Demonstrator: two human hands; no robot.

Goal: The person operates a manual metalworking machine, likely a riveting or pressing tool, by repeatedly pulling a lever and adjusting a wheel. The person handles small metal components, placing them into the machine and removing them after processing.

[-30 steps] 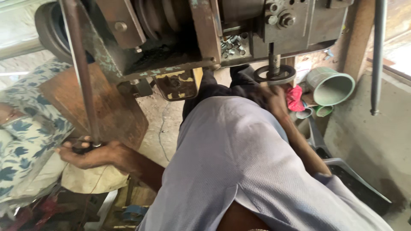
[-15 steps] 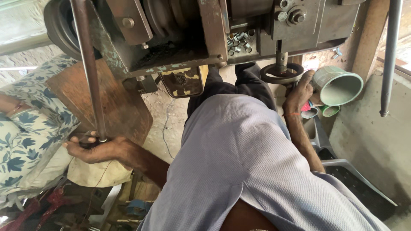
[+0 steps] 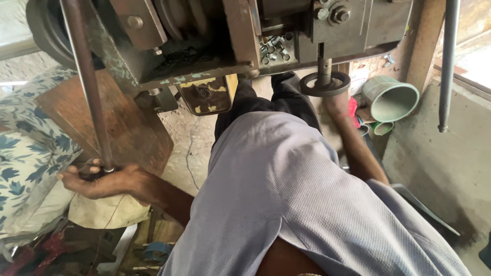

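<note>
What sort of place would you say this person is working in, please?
Probably a small metalworking workshop. A heavy, worn machine with a tray of small metal pieces stands over a cracked concrete floor; the left hand grips its long lever, the right hand is below a handwheel.

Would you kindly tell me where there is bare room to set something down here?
Free: the cracked concrete floor between the wooden board and the person's legs, and the grey ledge right of the green buckets. Crowded: under the left hand gripping the lever rod, with floral cloth and clutter.
</note>
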